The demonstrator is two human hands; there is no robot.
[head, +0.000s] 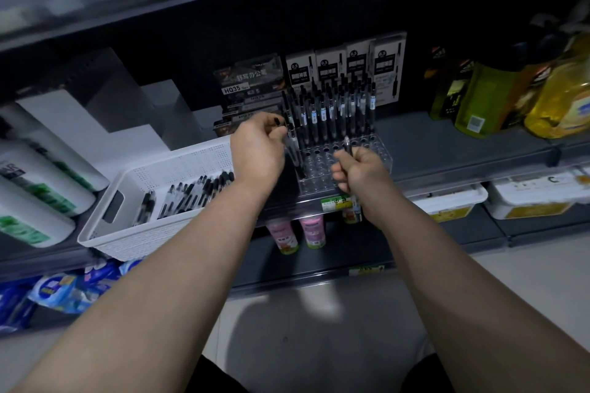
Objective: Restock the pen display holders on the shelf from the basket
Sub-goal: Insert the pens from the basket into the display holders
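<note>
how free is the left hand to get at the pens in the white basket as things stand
Probably yes: the white basket is open-topped, just left of the left hand, with its loose pens uncovered. But that hand pinches a pen by the clear holder, so it would likely slot it first.

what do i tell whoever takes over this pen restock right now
Left hand: pinches the left pen at the left edge of the clear holder.
Right hand: grips the right pen upright over the front rows.
Done: back rows are filled with standing pens.
Left: the front holes are empty. Seat both held pens, then fill from the loose pens in the white basket, which sits left of the holder on the same shelf.
</note>
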